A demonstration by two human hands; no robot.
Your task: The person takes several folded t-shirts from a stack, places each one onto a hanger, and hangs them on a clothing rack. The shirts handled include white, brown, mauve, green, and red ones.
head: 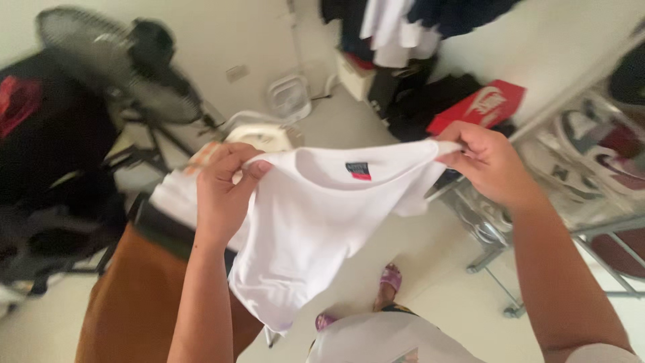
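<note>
The person held a white T-shirt [316, 215] up by its shoulders, well above the pale floor [430, 269]. The left hand [225, 185] was closed on the shirt's left shoulder, thumb pinched over the fabric edge; the right hand [487, 161] gripped the opposite shoulder seam with fingers curled tight. The neck label [358, 170] faced the camera, midway between the 2 hands. Below the shirt lay an orange-brown cloth [134, 302]; behind the shirt stood a fan [107, 64], and beyond its right shoulder a red shoebox [480, 106]. Judging from the thin pinch grips, either shoulder could slip free, letting the shirt sag lopsided or drop toward the floor near the sandalled feet [390, 279].
</note>
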